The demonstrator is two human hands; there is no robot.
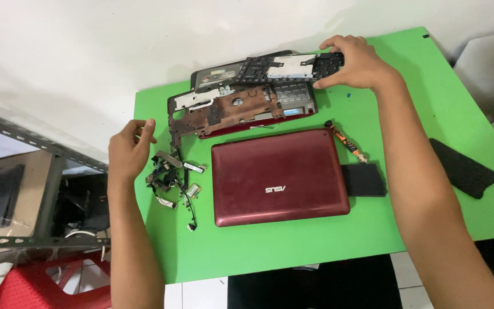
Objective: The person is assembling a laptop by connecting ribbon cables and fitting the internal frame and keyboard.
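A closed dark red laptop lid lies in the middle of the green table. Behind it are stacked laptop parts: a reddish inner frame and a black keyboard frame. My right hand grips the right end of the black keyboard frame at the far edge. My left hand hovers at the table's left edge with its fingers curled, beside the frame's left end and above a pile of small parts and cables. I cannot tell if it holds anything.
A screwdriver with an orange and black handle lies right of the lid, next to a black square pad. A black flat piece sits at the right edge. A metal shelf and red stool stand left.
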